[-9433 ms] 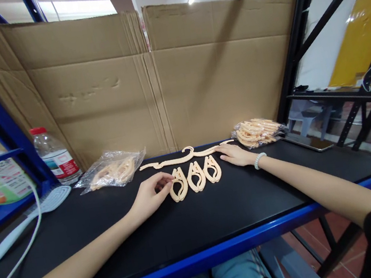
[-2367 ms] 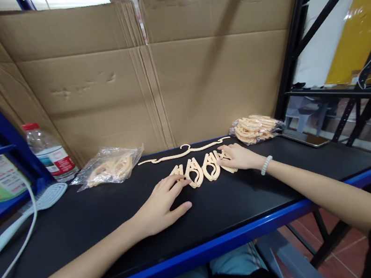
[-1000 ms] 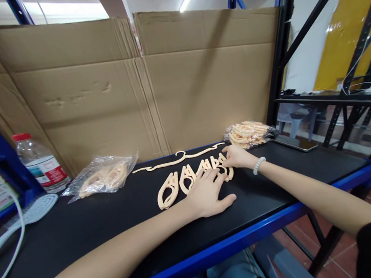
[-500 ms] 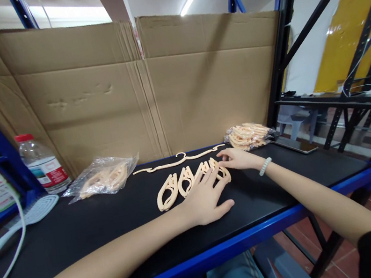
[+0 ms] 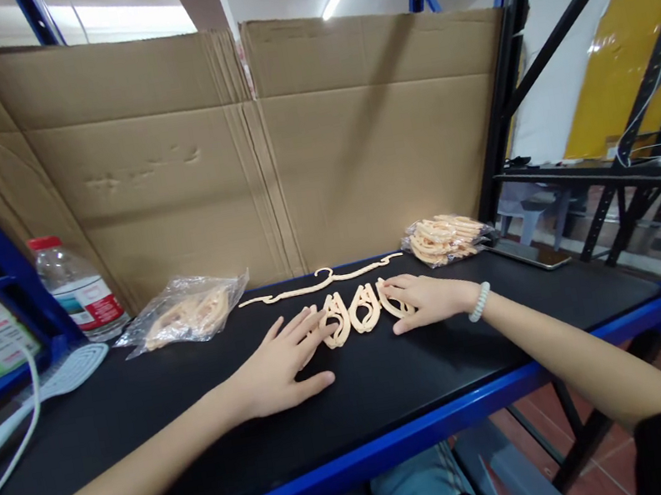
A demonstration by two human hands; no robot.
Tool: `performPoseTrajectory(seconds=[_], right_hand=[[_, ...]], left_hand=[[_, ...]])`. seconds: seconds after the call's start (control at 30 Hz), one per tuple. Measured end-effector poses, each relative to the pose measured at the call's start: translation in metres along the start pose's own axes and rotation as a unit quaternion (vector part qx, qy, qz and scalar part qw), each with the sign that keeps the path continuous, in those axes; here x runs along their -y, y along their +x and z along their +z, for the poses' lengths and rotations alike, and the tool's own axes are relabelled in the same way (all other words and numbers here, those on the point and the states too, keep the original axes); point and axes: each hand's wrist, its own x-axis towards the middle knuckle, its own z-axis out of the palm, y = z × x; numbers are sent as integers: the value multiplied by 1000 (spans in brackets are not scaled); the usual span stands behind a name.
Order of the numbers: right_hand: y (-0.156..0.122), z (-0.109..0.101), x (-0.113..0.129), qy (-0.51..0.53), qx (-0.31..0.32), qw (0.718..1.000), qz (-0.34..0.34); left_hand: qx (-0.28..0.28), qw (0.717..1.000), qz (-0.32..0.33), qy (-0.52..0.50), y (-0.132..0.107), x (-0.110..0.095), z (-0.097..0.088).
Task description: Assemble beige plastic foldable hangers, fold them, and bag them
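Several cream folding hangers, folded into loops, lie in a row on the black tabletop (image 5: 216,469). My left hand (image 5: 283,361) rests at the row's left end, fingers spread, partly covering the leftmost folded hanger (image 5: 306,360). At the other end my right hand (image 5: 428,299) lies over the rightmost folded hanger (image 5: 391,301), thumb apart from the fingers. Between the hands, two more show: one folded hanger (image 5: 344,330) by my left fingertips and another folded hanger (image 5: 367,322) untouched. Behind the row lies an unfolded hanger (image 5: 303,290) with its hook pointing back.
Clear plastic bags of hangers stand at back left (image 5: 190,315) and back right (image 5: 444,238). A red-capped bottle (image 5: 81,293), a pale fly swatter (image 5: 76,370) and a white cable (image 5: 38,406) are on the left. A phone-like flat object (image 5: 531,254) lies right. Cardboard (image 5: 165,165) walls the back.
My left hand has slid left from the right-hand hangers to the left end of the row. My right hand has come down over the rightmost hanger. The folded hangers now sit slightly differently spaced.
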Motion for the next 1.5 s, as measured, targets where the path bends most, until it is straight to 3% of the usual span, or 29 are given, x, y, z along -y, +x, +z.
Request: performPoseTrajectory(seconds=[0.13,0.3,0.57,0.77,1.07,1.33,1.43,1.5], right_hand=[[1,10,11,-88,-43,995,18],[6,16,12,-127,-91,987,-29],[5,11,10,-44,-105,993,-1],[7,7,7,-43,-70,997,11],[10,28,29,31,-70,997,-14],[46,34,45,92,-59,994,26],[68,31,35,109,-115,986,46],[81,24,14,92,-173,978,69]], left_hand=[[17,998,-36,-40,-5,8,12],[-26,998,-47,-40,-1,6,22],[-21,998,-46,-44,-1,8,21],[-35,998,-35,-47,-1,10,26],[-40,998,-45,-32,0,11,28],[-45,994,-95,-20,10,36,32],[-74,990,-119,-8,11,42,31],[-111,989,-102,7,9,39,29]])
